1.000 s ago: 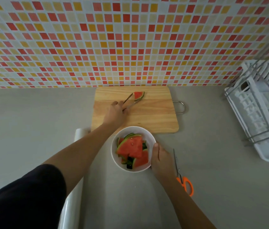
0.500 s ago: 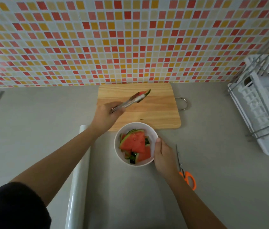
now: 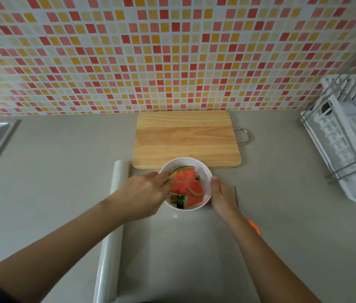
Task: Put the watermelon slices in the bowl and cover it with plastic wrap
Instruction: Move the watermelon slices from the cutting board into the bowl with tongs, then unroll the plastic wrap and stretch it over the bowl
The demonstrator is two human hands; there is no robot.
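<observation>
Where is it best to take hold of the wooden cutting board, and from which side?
Grip the metal loop handle on the right edge of the cutting board, coming from the right: it juts over bare counter, while the bowl crowds the near edge.

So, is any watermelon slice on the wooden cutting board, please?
No, the pale wooden cutting board is bare; red watermelon slices fill the white bowl.

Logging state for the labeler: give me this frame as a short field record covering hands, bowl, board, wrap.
left hand: grips tongs, tips over the bowl
right hand: holds bowl at its right side
watermelon slices: piled in the bowl
bowl cover: none yet
cutting board: on counter, just behind bowl
plastic wrap roll: on counter, left of bowl
scissors: on counter, partly hidden by right forearm
</observation>
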